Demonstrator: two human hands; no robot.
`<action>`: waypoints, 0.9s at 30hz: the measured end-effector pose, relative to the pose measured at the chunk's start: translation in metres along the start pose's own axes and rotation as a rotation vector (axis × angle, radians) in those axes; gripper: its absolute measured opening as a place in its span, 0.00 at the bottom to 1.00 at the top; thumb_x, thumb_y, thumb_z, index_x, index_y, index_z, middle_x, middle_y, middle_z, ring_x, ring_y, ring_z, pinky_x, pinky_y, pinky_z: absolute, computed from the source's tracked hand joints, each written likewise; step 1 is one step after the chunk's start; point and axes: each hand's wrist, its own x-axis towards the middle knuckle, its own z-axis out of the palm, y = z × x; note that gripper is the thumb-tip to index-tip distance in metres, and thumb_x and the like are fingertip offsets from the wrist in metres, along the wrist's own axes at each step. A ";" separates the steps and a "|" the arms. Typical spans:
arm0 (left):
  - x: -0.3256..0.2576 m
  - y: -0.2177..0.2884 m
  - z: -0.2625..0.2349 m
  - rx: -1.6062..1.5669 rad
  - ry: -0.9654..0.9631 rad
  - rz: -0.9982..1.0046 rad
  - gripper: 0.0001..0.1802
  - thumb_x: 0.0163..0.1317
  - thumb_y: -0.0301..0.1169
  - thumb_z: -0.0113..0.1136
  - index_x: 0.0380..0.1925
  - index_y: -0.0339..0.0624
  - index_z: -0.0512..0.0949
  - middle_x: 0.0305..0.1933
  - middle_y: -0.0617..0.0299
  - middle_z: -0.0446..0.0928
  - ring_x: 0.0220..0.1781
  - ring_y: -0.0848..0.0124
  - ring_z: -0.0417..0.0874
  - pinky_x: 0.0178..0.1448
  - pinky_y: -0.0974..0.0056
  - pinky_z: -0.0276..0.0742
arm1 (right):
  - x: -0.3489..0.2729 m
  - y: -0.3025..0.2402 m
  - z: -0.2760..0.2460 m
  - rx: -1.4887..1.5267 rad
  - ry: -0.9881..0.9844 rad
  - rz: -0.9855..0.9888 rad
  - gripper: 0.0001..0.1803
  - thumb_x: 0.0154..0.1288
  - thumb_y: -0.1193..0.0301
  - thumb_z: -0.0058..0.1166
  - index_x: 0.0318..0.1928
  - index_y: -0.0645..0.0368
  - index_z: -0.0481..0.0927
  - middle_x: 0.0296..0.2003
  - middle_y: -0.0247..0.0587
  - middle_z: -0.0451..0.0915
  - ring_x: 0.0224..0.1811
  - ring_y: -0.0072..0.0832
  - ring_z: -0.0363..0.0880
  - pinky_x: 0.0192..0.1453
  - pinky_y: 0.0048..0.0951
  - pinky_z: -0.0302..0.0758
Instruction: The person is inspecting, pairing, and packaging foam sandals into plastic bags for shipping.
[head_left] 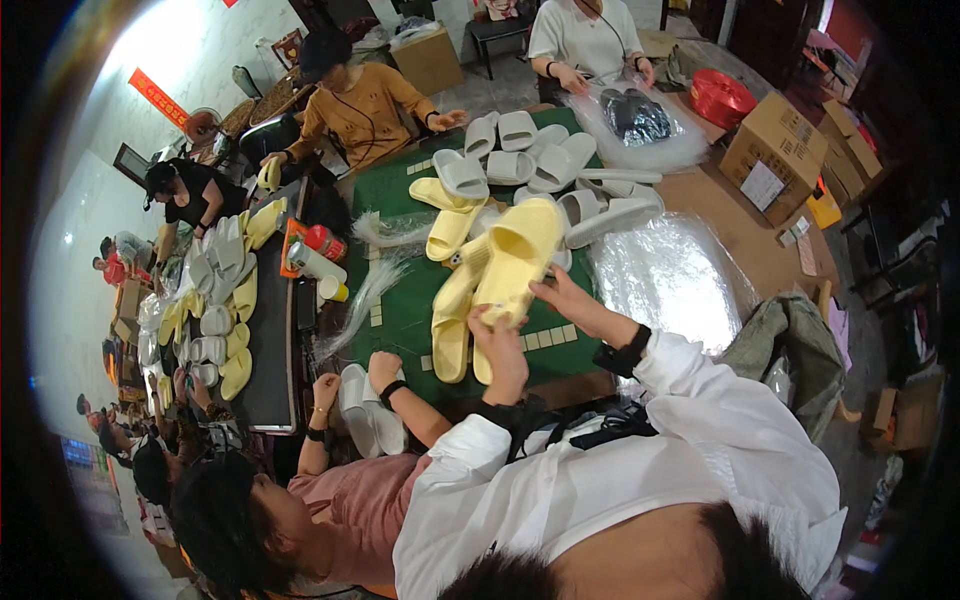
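- Apparently checking a yellow slipper [522,250], raised above the green bench [400,335].
- Pinching its near end with fingers of left hand [506,352]; steadying its right edge with right hand [582,306], grip hard to tell.
- Likely needing even support for turning.

Grey slippers [562,160] partly behind the topmost yellow slipper [525,245], head of the white-topped co-worker [588,38] beyond the upper edge

Wearer's hands [505,357]: 2 | green table [405,320]: yellow slippers [525,245] 4+, grey slippers [463,172] 6+
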 end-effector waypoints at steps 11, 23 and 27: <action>0.021 -0.026 -0.033 0.555 -0.403 -0.085 0.29 0.58 0.23 0.48 0.60 0.48 0.56 0.46 0.59 0.67 0.38 0.76 0.71 0.42 0.74 0.68 | 0.094 -0.038 -0.036 -0.122 0.162 -0.232 0.23 0.51 0.76 0.50 0.50 0.64 0.64 0.40 0.40 0.74 0.39 0.26 0.75 0.41 0.25 0.72; 0.113 -0.076 -0.128 0.411 0.166 -0.704 0.30 0.57 0.34 0.48 0.59 0.54 0.51 0.38 0.51 0.66 0.23 0.68 0.65 0.28 0.63 0.66 | 0.145 -0.022 -0.122 -0.454 0.583 -0.064 0.28 0.57 0.68 0.50 0.54 0.65 0.56 0.38 0.45 0.73 0.35 0.32 0.76 0.35 0.29 0.73; 0.127 -0.097 -0.165 0.237 0.249 -0.662 0.23 0.61 0.48 0.39 0.44 0.41 0.68 0.32 0.55 0.66 0.35 0.64 0.71 0.40 0.63 0.71 | 0.046 0.046 -0.099 -0.447 -0.160 0.169 0.21 0.57 0.65 0.49 0.48 0.64 0.67 0.35 0.39 0.73 0.29 0.25 0.73 0.33 0.27 0.70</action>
